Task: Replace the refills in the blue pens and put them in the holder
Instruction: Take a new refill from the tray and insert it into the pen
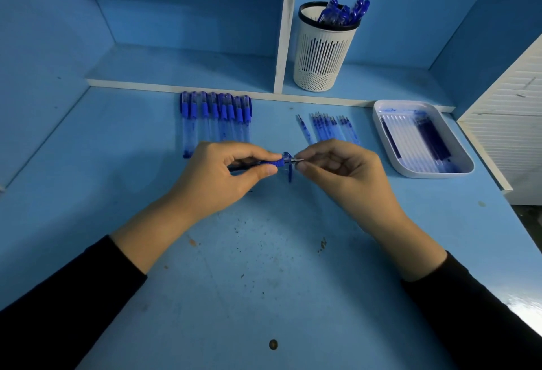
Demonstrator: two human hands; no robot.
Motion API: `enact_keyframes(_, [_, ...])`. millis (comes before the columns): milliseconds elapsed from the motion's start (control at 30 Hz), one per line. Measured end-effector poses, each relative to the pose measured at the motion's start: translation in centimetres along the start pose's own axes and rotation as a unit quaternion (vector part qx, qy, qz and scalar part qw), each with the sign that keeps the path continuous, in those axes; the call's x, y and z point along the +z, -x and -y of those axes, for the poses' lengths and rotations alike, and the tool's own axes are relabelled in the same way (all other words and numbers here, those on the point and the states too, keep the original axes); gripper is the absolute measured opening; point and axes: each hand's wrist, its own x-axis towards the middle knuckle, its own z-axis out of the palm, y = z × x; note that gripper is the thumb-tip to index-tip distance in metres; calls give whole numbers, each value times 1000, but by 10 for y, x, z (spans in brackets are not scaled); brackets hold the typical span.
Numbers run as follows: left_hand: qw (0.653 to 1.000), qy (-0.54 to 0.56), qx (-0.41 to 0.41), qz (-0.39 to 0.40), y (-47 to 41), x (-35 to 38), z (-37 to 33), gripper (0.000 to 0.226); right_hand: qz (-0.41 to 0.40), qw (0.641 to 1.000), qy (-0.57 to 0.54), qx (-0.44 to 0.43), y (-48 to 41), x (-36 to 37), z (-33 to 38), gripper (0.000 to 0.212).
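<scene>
Blue desk (264,267); mid-frame my left hand (225,176) grips blue pen (271,162), right hand (337,170) pinches its tip.

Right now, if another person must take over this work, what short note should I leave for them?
Left hand grips one pen by its blue grip. Right hand pinches the pen's metal tip end. Whether the refill is going in or coming out cannot be told.
Done: several pens stand in the holder on the shelf.
Left: finish the pen in the hands. Then do the row of capped pens by the shelf edge.
Loose refills lie on the desk, and more lie in the white tray on the right.
</scene>
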Motion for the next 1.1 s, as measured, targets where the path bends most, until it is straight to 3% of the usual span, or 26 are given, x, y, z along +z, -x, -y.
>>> enact_keyframes(167, [1000,-17,23,1,1,2,1,22,12,995,91,-33,1,2,-3,2])
enact_keyframes(267, [999,-20,28,5,0,2,0,22,3,987,153,-55,2,1,-1,12])
enact_keyframes(400, [1000,-14,26,5,0,2,-1,21,43,995,78,-50,1,-3,2,16])
enact_keyframes(533, [1000,-13,20,6,1,1,0,22,39,987,135,-76,2,-1,0,3])
enact_keyframes(700, [1000,-12,16,6,-1,0,-1,22,44,991,100,-77,1,-3,2,15])
enact_keyframes(833, [1000,-16,16,9,0,-1,0,23,25,985,146,-86,1,-1,-2,5])
enact_keyframes(967, [1000,-14,16,8,0,0,0,22,37,991,99,-78,1,-1,0,19])
enact_keyframes(1100, [1000,-19,19,11,1,0,0,23,28,982,160,-98,0,1,-5,5])
